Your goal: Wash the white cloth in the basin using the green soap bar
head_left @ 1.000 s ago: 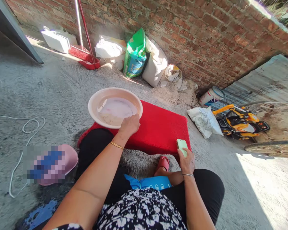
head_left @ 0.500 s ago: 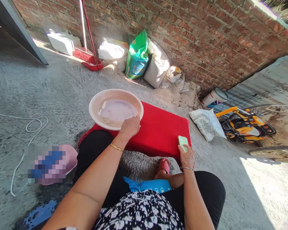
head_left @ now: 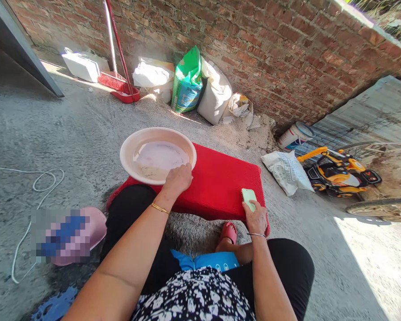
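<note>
A pale pink basin with cloudy water in it stands on the left part of a red cloth-covered slab. My left hand is closed at the basin's near right rim, fingertips partly hidden. Near the cloth's right end, my right hand grips a pale green scrub brush, which lies against the red fabric. Its bristles show only as a thin edge on the left side.
A pink tub, partly blurred out, sits on the ground at left beside a white cable. Sacks and a red dustpan line the brick wall. At right are a white bag and a yellow toy excavator.
My right hand and the scrub brush have shifted slightly left over the red cloth. My left hand stays at the basin rim. The whole view has moved a little.
</note>
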`<state>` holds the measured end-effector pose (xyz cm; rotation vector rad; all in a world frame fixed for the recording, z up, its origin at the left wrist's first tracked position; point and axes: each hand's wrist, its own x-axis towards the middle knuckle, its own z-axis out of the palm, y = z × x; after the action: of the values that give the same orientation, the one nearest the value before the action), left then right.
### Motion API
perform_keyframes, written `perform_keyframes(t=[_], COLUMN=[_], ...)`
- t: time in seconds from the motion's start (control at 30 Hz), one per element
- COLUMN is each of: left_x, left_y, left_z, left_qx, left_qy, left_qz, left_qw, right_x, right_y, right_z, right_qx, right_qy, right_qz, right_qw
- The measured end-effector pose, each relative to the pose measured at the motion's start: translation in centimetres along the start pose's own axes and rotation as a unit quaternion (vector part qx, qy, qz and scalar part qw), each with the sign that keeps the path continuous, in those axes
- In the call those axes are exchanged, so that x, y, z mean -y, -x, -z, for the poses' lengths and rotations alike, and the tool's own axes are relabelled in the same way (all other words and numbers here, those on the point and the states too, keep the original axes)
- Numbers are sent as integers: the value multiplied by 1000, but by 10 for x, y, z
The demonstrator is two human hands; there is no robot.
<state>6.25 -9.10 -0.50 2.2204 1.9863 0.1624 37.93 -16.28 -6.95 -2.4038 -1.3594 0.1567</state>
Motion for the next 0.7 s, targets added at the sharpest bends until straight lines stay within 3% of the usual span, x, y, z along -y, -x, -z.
perform_keyframes(t=[0.1, 0.17, 0.37, 0.43, 0.6, 0.7], left_x=[1, 1, 1, 0, -1, -2], left_y=[-1, -1, 2, 2, 3, 4], left_z=[-1, 0, 2, 2, 1, 1], left_qx=[8, 8, -6, -5, -1, -4], left_qy=[8, 9, -9, -8, 2, 5], left_qz=[5, 5, -8, -7, -2, 1], left_qw=[1000, 1000, 1000, 1000, 1000, 1000], right_x=[-23, -23, 29, 34, 0, -4], right_y=[-9, -8, 11, 12, -3, -7], right_z=[6, 6, -7, -8, 2, 5], right_qx=[-32, -40, 13, 23, 9, -4], right_qy=[-18, -25, -14, -5, 9, 7], right_qz=[-29, -19, 56, 64, -11, -12], right_qw=[999, 999, 998, 998, 1000, 1000])
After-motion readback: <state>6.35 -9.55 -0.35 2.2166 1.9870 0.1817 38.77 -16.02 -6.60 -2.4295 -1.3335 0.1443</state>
